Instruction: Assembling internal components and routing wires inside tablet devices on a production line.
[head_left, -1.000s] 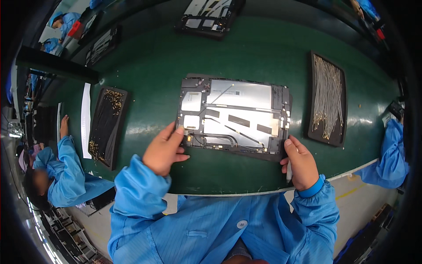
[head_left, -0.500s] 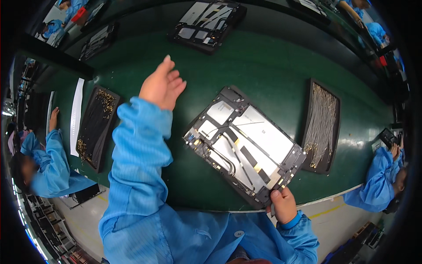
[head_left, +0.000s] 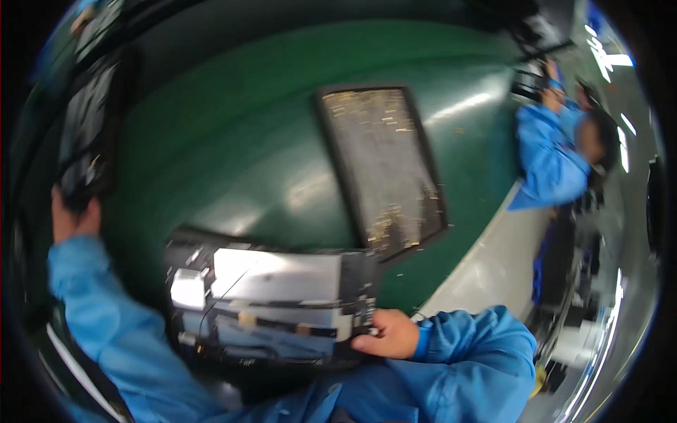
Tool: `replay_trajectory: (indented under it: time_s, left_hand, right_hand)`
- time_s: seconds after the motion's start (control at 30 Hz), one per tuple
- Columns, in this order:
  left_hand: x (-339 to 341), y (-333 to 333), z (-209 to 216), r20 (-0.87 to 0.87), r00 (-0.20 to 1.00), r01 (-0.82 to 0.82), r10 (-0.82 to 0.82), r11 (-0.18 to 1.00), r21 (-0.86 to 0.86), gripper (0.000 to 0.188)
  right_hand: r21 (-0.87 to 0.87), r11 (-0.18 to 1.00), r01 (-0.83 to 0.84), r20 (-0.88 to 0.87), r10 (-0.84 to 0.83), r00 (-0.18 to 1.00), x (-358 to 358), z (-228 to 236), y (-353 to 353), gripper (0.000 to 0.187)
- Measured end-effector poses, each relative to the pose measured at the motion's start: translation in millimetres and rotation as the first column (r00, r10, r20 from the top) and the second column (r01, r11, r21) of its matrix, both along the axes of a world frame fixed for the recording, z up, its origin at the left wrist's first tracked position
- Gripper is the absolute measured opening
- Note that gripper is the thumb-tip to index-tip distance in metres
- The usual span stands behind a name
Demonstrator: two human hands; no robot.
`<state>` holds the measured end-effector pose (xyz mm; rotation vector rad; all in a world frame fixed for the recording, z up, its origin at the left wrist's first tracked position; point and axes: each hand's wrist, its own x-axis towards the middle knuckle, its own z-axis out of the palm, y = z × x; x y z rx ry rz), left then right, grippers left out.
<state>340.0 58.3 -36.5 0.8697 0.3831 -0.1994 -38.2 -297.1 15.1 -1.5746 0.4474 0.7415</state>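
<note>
My right hand (head_left: 388, 335) grips the right end of an opened tablet (head_left: 278, 271), its thumb on top. Silver panels, dark flat strips and a thin black wire show inside the black frame. It lies close to my body, above the near part of the bench. Over at the far left, my left hand (head_left: 74, 218) is closed round the near end of a second opened tablet (head_left: 88, 134), thumb on one side and fingers on the other. Motion blur hides the fingertips there.
A black tray (head_left: 384, 169) of grey cables with gold ends rests on the green bench (head_left: 275, 155), beyond the near tablet. At the upper right a co-worker in a blue sleeve (head_left: 546, 155) handles a dark device. A pale floor (head_left: 486, 261) lies past the bench edge.
The view has swung to the right. My left hand, open and in the air before, now holds the far tablet. My right hand has kept its hold on the near one.
</note>
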Motion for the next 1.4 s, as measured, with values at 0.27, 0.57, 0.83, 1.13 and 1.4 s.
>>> replay_trajectory:
  time_s: [0.27,0.57,0.83,1.13,1.4]
  left_hand:
    - [-19.7,-99.9,26.8,-0.278,0.95,-0.085,0.143,0.973,0.212,0.03]
    - [-112.2,71.1,89.0,0.246,0.952,-0.23,0.183,0.957,0.176,0.03]
    - [-263.2,118.0,127.8,0.246,0.871,-0.486,0.425,0.822,0.299,0.036]
    - [-338.6,108.9,57.4,0.429,0.892,-0.395,0.142,0.707,0.587,0.025]
    - [-257.7,-11.9,41.3,0.227,0.964,-0.146,-0.14,0.433,0.89,0.039]
  right_hand:
    - [-0.017,0.989,0.149,-0.003,-0.149,0.989,7.9,2.7,13.4,0.041]
    - [0.24,0.901,0.362,-0.039,-0.363,0.931,115.3,21.1,51.7,0.05]
    - [0.107,0.865,0.49,0.33,-0.496,0.803,274.1,-0.3,70.2,0.041]
    - [0.295,0.591,0.751,0.287,-0.804,0.52,222.8,-25.2,39.4,0.04]
    - [0.254,0.954,0.162,0.372,-0.251,0.894,44.8,40.8,42.6,0.038]
